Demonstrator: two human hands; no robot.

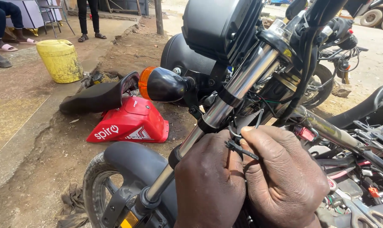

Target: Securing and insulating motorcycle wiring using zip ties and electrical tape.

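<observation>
Both hands — left hand (210,185), right hand (284,177) — pinch with closed fingers a thin black cable tie (241,150) beside the motorcycle's chrome fork tube (225,105) — its tail untrimmed, fastening apparently unfinished.

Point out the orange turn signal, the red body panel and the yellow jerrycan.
orange turn signal (148,82), head view, on its orange lens.
red body panel (134,120), head view, on its upper face.
yellow jerrycan (60,61), head view, on its side wall.

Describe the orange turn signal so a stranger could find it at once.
Start at the motorcycle's shiny chrome fork tube running diagonally up from the front wheel. Just left of it, a glossy black teardrop-shaped lamp juts out; its orange lens, facing left, is the only orange cap there.
</observation>
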